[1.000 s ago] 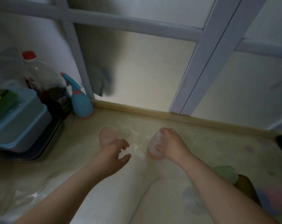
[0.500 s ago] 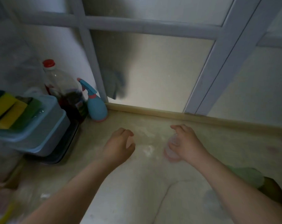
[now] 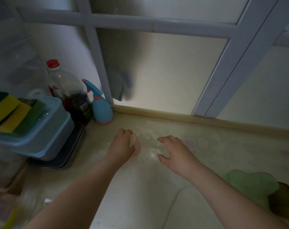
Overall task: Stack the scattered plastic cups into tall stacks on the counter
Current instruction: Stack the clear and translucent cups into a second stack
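My left hand (image 3: 122,146) is curled around a translucent pink cup (image 3: 136,147) that stands on the beige counter (image 3: 223,146). To its right, my right hand (image 3: 175,152) hovers with fingers spread and holds nothing. Just beyond its knuckles a clear pinkish cup (image 3: 189,143) stands upright on the counter, apart from the fingers. A pale green cup (image 3: 249,180) lies at the lower right, beside my right forearm.
A blue tub (image 3: 41,133) with sponges sits on a dark tray at the left. A red-capped bottle (image 3: 64,86) and a blue spray bottle (image 3: 101,109) stand in the back corner. A frosted window (image 3: 165,71) runs along the counter's far edge. A dark object (image 3: 282,200) lies at lower right.
My left hand has closed on the pink cup. My right hand has let go of the clear cup and drawn back, fingers spread. The view has shifted left.
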A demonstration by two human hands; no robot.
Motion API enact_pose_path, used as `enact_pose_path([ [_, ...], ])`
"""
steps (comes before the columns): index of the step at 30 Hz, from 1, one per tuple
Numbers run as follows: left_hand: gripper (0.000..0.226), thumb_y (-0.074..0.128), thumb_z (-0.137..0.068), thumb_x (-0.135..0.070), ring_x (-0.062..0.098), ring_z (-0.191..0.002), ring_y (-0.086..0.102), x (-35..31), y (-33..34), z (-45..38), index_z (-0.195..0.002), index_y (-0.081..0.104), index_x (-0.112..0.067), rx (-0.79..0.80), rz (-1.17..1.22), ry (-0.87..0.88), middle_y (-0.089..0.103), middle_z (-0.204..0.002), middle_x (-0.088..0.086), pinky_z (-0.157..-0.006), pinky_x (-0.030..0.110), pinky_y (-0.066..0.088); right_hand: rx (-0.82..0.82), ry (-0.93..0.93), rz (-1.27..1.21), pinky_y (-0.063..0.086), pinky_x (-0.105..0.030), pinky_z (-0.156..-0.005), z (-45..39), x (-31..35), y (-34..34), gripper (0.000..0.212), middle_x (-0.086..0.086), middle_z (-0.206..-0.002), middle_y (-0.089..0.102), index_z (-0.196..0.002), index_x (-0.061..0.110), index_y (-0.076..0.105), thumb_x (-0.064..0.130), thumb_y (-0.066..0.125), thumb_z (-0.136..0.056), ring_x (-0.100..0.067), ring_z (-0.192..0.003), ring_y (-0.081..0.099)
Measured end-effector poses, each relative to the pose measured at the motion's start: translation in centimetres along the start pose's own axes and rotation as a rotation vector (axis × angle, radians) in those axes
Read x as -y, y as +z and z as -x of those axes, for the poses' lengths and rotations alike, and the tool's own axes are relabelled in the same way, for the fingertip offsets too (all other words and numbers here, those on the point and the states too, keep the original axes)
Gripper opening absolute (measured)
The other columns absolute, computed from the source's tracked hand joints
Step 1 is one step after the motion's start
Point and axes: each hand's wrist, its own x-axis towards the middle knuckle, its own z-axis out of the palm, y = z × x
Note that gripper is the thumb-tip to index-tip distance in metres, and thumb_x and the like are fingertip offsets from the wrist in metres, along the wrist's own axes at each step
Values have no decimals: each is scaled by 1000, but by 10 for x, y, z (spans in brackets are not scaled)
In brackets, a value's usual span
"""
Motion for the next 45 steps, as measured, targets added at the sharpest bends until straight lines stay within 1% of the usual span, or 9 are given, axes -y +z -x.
enact_pose_path([
  [4, 67, 67, -78, -13, 34, -119, 44, 0, 1, -2, -135, 32, -10, -6, 9, -12, 38, -136, 16, -95, 38, 41, -54, 22, -8, 32, -28, -104, 9, -9, -10, 50, -7, -131, 52, -131, 15, 45, 26, 60, -85, -24, -122, 45],
  [9, 60, 69, -76, -17, 33, -113, 48, -21, -6, 1, -129, 42, -11, 1, 25, -20, 44, -131, 15, -92, 36, 43, -121, 69, -59, 32, -25, -101, 30, -26, -33, 50, -8, -128, 52, -130, 13, 47, 21, 61, -83, -24, -121, 44],
  [15, 61, 75, -68, -25, 28, -108, 52, -107, -19, 7, -123, 50, -15, -86, 113, 230, 50, -122, 10, -90, 34, 43, -189, 188, -18, 38, -30, -101, 62, -68, -65, 49, -13, -124, 56, -126, 9, 50, 18, 64, -79, -27, -117, 51],
  [19, 61, 73, -68, -26, 23, -101, 53, -155, -14, 14, -123, 49, -17, -49, 125, 384, 50, -116, 5, -87, 32, 45, -221, 224, -22, 42, -32, -99, 80, -85, -77, 47, -13, -119, 58, -123, 8, 52, 20, 64, -79, -27, -113, 54],
  [27, 62, 72, -71, -30, 26, -110, 52, -167, 29, 16, -126, 47, -18, 88, -25, 354, 50, -126, 7, -88, 32, 44, -154, 313, 12, 41, -29, -97, 113, -120, -81, 43, -8, -122, 56, -125, 11, 49, 25, 59, -85, -22, -113, 51],
  [31, 63, 70, -74, -35, 28, -114, 50, -173, 32, 20, -128, 46, -15, 37, -95, 398, 50, -128, 8, -92, 36, 45, -31, 375, 86, 40, -33, -100, 123, -138, -78, 49, -8, -130, 49, -130, 14, 43, 27, 57, -85, -24, -120, 45],
  [38, 47, 63, -81, -32, 30, -108, 54, -190, 23, 31, -123, 52, -12, -67, -173, 524, 55, -124, 9, -86, 36, 45, 166, 434, 153, 40, -37, -102, 128, -153, -66, 63, -9, -135, 42, -135, 16, 36, 37, 60, -82, -29, -122, 43],
  [42, 42, 65, -80, -26, 33, -101, 57, -188, 24, 40, -117, 56, -8, -120, -158, 536, 59, -116, 12, -79, 37, 47, 142, 439, 117, 43, -38, -100, 130, -156, -57, 63, -9, -134, 43, -136, 17, 33, 38, 58, -82, -29, -121, 44],
  [45, 40, 67, -78, -22, 34, -94, 59, -190, 28, 50, -114, 59, -7, -138, -178, 602, 61, -108, 13, -76, 36, 48, 11, 425, 137, 39, -38, -103, 133, -162, -62, 60, -8, -136, 42, -136, 17, 33, 36, 56, -84, -29, -124, 40],
])
